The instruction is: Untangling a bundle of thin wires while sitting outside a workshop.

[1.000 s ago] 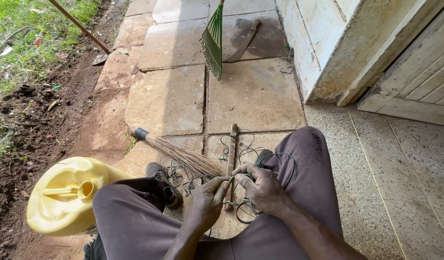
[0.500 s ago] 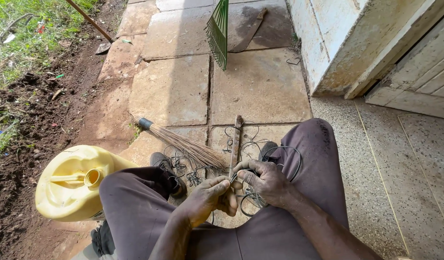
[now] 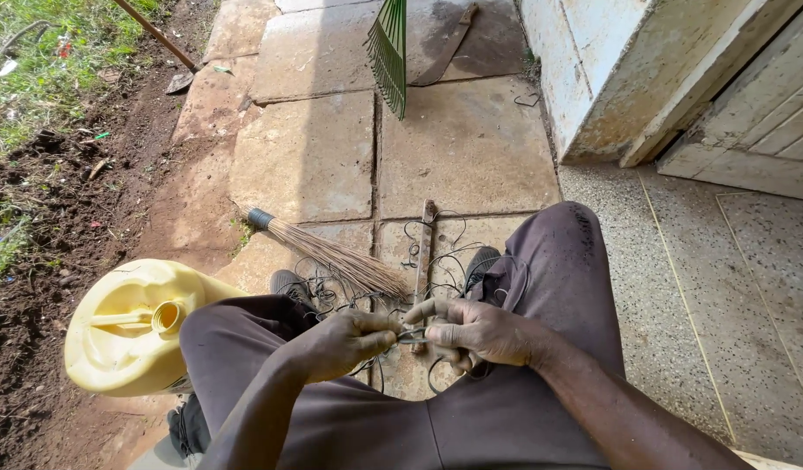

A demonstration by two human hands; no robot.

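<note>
Head view: the left hand [image 3: 345, 341] and right hand [image 3: 475, 332] meet between the knees, each pinching a strand of thin dark springy wire [image 3: 408, 334] from a tangle spilling to the paving below. Light and stiff yet bendable, the wire likely wants a fingertip grip close to the bend. Beyond lie a flat wooden stick [image 3: 424, 252], a grass-bristle hand broom [image 3: 332, 252], a yellow plastic jerrycan [image 3: 132, 324] and a green rake head [image 3: 389, 50].
</note>
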